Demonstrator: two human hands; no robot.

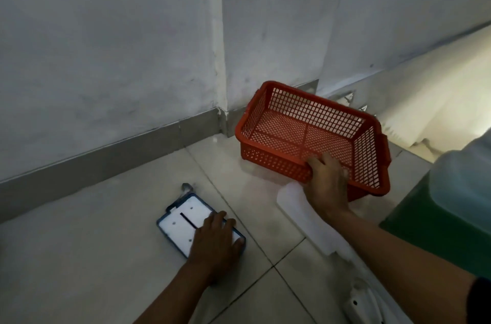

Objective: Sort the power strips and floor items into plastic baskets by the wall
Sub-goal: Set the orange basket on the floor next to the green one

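A red plastic mesh basket (287,135) sits tilted near the wall corner, its near side lifted. My right hand (328,185) grips its near rim, fingers hooked over the edge. A flat white rectangular item with a blue frame (183,217) lies on the floor tiles to the left. My left hand (216,241) rests flat on its near end, fingers spread. A long white power strip (305,217) lies on the floor under my right forearm. Another white strip end (356,302) shows at the bottom right.
White walls with a grey skirting (106,161) meet in a corner behind the basket. A green object (435,228) and a pale translucent container (462,177) stand at the right. A small grey metal piece (187,187) lies beside the blue-framed item.
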